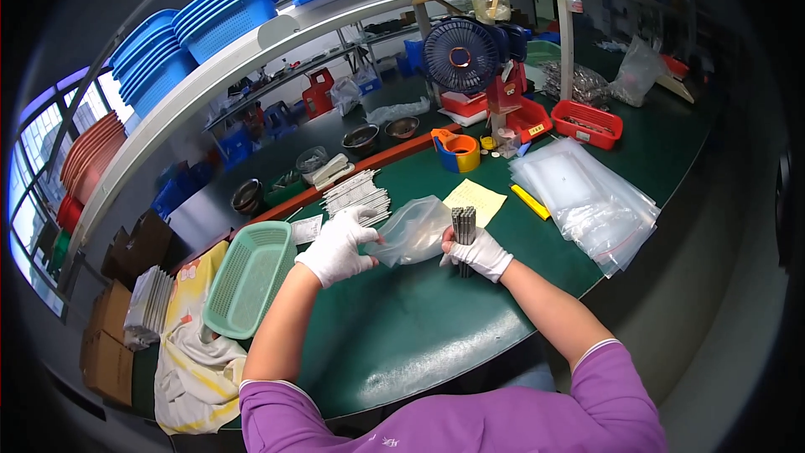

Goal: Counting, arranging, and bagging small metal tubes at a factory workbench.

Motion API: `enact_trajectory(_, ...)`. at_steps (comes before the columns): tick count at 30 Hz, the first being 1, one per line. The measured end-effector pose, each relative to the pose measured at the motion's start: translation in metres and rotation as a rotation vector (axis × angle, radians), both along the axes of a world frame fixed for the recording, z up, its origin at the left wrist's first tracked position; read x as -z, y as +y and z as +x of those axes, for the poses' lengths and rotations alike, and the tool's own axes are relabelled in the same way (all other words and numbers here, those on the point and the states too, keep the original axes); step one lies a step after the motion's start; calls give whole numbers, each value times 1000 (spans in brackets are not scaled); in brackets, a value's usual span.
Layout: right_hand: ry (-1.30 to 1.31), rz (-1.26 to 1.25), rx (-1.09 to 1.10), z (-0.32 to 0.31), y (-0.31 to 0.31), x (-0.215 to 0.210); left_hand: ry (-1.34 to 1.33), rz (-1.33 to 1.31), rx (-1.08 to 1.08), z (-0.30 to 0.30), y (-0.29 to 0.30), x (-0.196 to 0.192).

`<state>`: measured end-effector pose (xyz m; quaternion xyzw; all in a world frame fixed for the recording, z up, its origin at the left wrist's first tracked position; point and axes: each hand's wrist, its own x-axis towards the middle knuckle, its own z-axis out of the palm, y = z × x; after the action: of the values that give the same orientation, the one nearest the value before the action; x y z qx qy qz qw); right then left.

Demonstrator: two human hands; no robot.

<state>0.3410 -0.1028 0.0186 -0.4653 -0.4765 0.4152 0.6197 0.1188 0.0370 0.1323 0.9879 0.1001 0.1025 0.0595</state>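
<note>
My left hand (340,247), in a white glove with bare fingertips, grips the near-left edge of a clear plastic bag (412,231). The bag looks loose and puffed and stretches across toward my other hand. My right hand (480,253), gloved the same way, is closed around an upright bundle of thin grey metal rods (464,226). The bundle stands just right of the bag; whether the right fingers touch the plastic I cannot tell. Behind my left hand lies a pile of similar thin silvery rods (356,191). A yellow paper sheet (475,200) lies beyond the bundle.
A green plastic basket (245,285) stands left beside a yellow-white cloth (197,369). Flat clear bags (579,193) lie to the right, near a yellow cutter knife (530,201). Farther back are a tape dispenser (459,151), a fan (459,56) and red trays (587,123).
</note>
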Motion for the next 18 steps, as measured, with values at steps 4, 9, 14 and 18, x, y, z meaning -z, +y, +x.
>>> enact_trajectory(4, 29, -9, 19, -1, -5, -3, 47, -368, -23, -9, -5, 26)
enact_trajectory(9, -1, -8, 51, -2, -11, -3, -202, -186, 15, -14, -14, 34)
enact_trajectory(14, -106, 79, 115, -27, -42, -9, -402, 177, 148, -5, -30, 12)
enact_trajectory(18, -100, 366, 91, -49, -63, -44, -379, 275, 186, 8, -35, 6)
